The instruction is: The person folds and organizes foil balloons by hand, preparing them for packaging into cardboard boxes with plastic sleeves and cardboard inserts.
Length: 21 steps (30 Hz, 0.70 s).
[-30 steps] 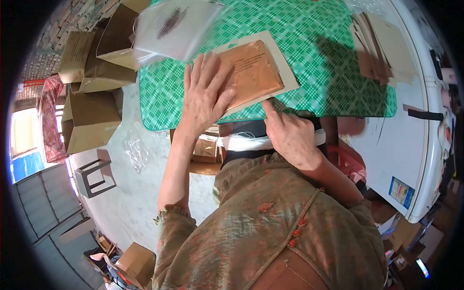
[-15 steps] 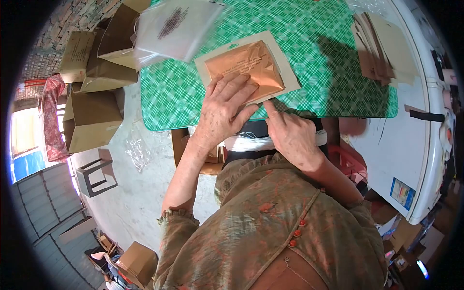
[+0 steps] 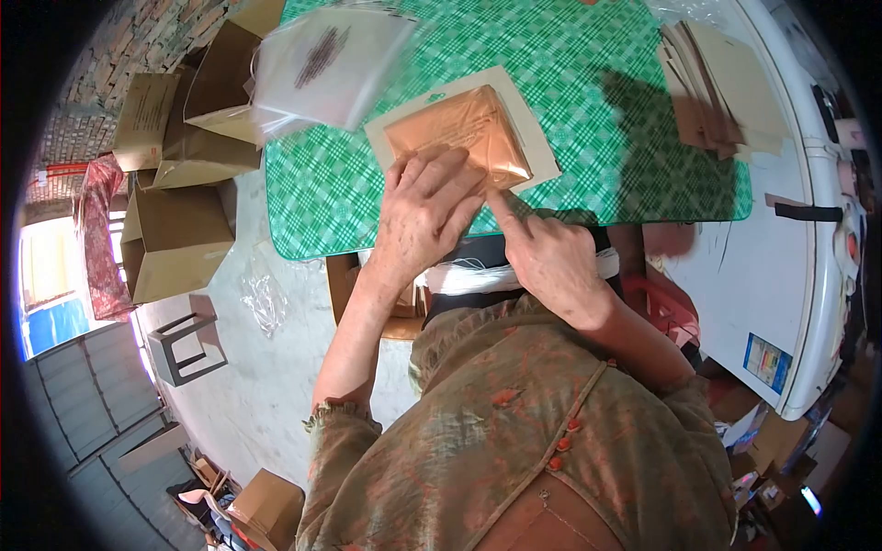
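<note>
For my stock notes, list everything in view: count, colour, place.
Packet: one, orange, on the card
Backing card: one, cream, on the tablecloth
Tablecloth: one, green check, centre
Bags: several, clear, far left of table
Card sheets: several, brown and cream, right
Boxes: several, brown, left
Stool: one, grey, left floor
Cord: one bundle, white, at waist
Left hand: one, bare, on packet
Right hand: one, bare, near packet's edge

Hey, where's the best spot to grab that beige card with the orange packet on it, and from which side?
Probably pinch the beige card by its right margin, coming from the right. It lies flat, and that bare strip sticks out past the orange packet, while the left hand covers the packet's near-left part.
</note>
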{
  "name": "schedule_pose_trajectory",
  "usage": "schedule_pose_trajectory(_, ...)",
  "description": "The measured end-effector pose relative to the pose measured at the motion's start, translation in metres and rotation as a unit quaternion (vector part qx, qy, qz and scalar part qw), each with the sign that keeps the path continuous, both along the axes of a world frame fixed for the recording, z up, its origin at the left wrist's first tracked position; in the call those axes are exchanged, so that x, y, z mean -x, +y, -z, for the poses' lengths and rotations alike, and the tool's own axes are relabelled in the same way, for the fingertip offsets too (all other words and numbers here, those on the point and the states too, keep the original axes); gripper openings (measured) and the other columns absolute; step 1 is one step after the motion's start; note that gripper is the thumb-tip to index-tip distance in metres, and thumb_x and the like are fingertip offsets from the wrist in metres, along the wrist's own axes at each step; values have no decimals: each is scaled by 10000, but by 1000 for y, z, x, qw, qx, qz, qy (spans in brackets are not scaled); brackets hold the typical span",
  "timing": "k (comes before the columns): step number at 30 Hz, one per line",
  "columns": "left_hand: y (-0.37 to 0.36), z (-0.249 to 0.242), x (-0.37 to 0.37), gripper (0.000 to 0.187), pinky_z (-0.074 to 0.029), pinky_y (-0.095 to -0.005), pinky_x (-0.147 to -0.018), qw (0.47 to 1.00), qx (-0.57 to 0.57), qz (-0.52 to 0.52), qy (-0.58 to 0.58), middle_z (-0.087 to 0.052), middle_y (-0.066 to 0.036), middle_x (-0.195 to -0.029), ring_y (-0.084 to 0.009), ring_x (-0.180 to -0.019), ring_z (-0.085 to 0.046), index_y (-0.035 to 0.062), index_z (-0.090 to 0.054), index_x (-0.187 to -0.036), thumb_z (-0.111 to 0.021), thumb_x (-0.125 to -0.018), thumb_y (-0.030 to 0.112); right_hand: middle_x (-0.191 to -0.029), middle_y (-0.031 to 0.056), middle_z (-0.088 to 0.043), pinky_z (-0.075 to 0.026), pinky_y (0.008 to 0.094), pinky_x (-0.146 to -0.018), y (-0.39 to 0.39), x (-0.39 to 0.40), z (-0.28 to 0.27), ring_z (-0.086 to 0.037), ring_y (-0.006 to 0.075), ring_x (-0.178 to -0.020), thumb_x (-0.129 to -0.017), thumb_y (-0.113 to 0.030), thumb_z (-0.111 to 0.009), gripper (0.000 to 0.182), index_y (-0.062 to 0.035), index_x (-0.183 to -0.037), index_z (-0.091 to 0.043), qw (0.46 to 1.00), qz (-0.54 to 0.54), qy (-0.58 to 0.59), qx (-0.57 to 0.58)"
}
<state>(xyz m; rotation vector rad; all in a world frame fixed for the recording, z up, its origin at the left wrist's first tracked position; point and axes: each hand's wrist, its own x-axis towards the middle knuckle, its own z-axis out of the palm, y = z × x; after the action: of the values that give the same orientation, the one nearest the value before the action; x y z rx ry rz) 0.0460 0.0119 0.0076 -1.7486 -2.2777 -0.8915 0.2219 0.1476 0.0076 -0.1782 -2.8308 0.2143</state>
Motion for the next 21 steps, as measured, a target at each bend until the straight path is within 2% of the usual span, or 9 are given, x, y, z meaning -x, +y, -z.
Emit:
schedule_pose_trajectory(2,0,-1,0,288,-440,-513,-1102,1000,-2,2,2,-707,-97,-1276,-303,-1252,-628,98,-784,-1153,-794,-903,240,-678,56,-665,-546,345,-452,1,2,-2,-683,194,-558,-779,-123,-739,682,-37,-1445,-624,1000,11,-2,-4)
schedule_pose_trajectory(5,-1,0,2,296,-440,-510,-1097,1000,1,9,14,-697,-97,-1298,-307,-1272,-615,100,-785,-1158,-794,-905,253,-658,64,-667,-543,348,-442,1,3,3,-681,198,-548,-818,-188,-765,664,-44,-1450,-621,998,40,-9,-43)
schedule_pose_trajectory(8,-3,-2,1,297,-429,-509,-1109,1000,23,11,10,-653,-99,-1389,-320,-1338,-564,117,-793,-1164,-792,-907,266,-662,39,-630,-546,347,-497,3,1,-4,-669,206,-569,-928,-260,-727,597,-81,-1480,-588,998,42,-37,-21)
schedule_pose_trajectory(11,-5,0,3,322,-416,-519,-1132,999,30,9,36,-637,-111,-1439,-342,-1371,-549,138,-799,-1194,-803,-892,250,-654,73,-673,-549,336,-465,4,4,-14,-696,201,-567,-900,-338,-781,640,-26,-1433,-611,998,36,-40,-24)
schedule_pose_trajectory(17,-7,2,3,326,-372,-546,-1202,999,42,21,23,-598,-89,-1524,-352,-1458,-493,201,-804,-1238,-786,-915,238,-657,66,-674,-549,336,-468,5,5,-12,-699,202,-568,-921,-339,-760,607,-8,-1400,-589,998,46,-45,-26)
schedule_pose_trajectory(21,-9,5,4,362,-322,-573,-1243,998,53,30,7,-574,-90,-1559,-368,-1500,-456,194,-784,-1283,-774,-929,268,-657,65,-674,-546,335,-462,6,6,-11,-697,203,-560,-948,-326,-737,559,4,-1377,-597,998,47,-40,-16)
